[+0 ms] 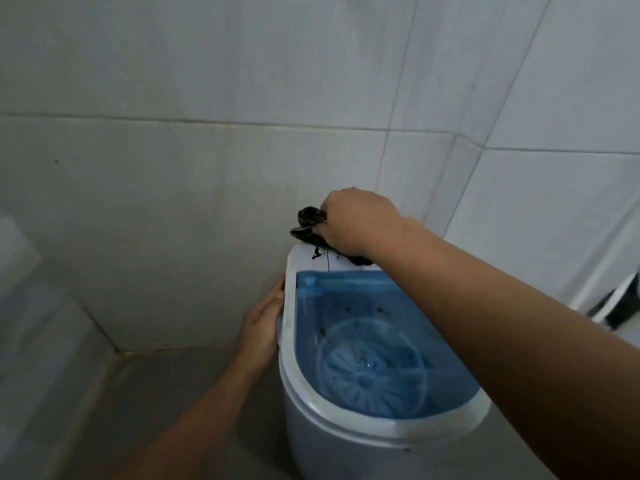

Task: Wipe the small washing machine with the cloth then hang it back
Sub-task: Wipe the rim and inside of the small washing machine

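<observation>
The small washing machine is white with a translucent blue lid and stands in a tiled corner. My right hand is closed on a dark bunched cloth and presses it onto the white control panel at the machine's far end. A loose thread of the cloth trails over the panel. My left hand grips the machine's left rim, fingers curled over the edge. Through the lid I see a round ribbed pulsator and some dark specks.
White tiled walls close in behind and to the right of the machine. Grey floor lies to its left. A white and dark object shows at the right edge, and a pale blurred shape sits at the far left.
</observation>
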A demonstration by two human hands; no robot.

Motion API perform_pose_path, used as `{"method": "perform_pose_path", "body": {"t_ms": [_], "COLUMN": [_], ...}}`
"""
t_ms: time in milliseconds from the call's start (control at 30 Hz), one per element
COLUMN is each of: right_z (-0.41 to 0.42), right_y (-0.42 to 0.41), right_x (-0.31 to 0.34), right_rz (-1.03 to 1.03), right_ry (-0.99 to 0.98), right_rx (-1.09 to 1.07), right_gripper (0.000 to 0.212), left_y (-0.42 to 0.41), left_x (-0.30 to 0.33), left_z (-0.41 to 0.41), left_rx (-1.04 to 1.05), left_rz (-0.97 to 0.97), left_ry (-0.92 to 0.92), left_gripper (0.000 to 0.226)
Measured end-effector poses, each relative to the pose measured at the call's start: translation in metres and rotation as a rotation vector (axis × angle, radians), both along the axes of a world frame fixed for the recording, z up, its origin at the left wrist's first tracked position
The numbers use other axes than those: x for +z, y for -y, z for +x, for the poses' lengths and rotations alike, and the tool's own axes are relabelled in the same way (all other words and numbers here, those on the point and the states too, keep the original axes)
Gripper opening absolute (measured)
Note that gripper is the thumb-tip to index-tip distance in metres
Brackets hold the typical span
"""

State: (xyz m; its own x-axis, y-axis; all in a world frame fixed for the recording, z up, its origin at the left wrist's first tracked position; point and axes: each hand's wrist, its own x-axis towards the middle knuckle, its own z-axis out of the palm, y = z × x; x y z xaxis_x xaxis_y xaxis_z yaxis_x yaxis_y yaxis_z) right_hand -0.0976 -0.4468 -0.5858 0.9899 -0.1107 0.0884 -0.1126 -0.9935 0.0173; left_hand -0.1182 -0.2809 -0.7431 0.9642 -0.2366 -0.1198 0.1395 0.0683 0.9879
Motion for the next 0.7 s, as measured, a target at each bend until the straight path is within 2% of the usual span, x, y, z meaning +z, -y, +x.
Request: {"method": "perform_pose_path", "body": {"t_ms": [267,367,533,700], "right_z": [-0.004,-0.008,0.000,-0.011], "right_y": [0.005,0.003,0.001,-0.007], "right_x": [0.001,0.002,0.002,-0.009], "right_rz": [0.138,0.100,0.026,0.093], "right_ry": [-0.147,-0.165,-0.100,-0.179], "right_rx": [0.092,0.130,0.034,0.184], "right_gripper": [0.030,0.026,0.030,0.020], "left_y": [-0.011,-0.011,-0.012,-0.018], "left_x": [-0.013,-0.015,-0.018,-0.024], "left_z": [-0.009,-0.009,-0.007,0.002], "left_rx": [-0.074,-0.077,-0.110,-0.159], "left_rz": [0.079,0.086,0.080,0.083], "left_ry": [0.121,0.142,0.161,0.231], "left_gripper": [0.039,0.040,0.043,0.054]}}
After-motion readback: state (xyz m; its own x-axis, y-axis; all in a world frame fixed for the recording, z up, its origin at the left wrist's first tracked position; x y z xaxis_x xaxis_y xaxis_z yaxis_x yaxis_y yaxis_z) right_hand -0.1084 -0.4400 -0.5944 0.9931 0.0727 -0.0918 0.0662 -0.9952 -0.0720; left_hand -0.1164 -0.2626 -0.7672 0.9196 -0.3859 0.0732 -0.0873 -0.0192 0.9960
